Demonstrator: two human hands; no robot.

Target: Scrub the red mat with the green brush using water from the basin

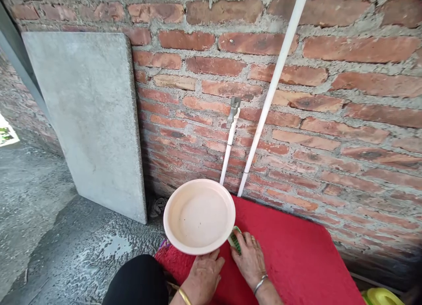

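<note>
My right hand [249, 259] is closed over a green scrub brush [234, 241] with a pale edge, mostly covered by my fingers. The brush rests against the red cloth [283, 248], just right of a pale pink basin [201, 217]. Below the basin's near rim, my left hand [204, 276] lies flat on the cloth, thumb apart. Its fingertips are partly hidden by the rim. Inside the basin I see only a few small dark specks on the bottom.
Against the brick wall [237, 41] leans a grey slab [89, 116]. A tap [234, 105] on a short white pipe and a long white pipe [273, 89] stand behind the basin. Wet concrete floor [112, 248] lies left; a yellow object [380, 296] sits bottom right.
</note>
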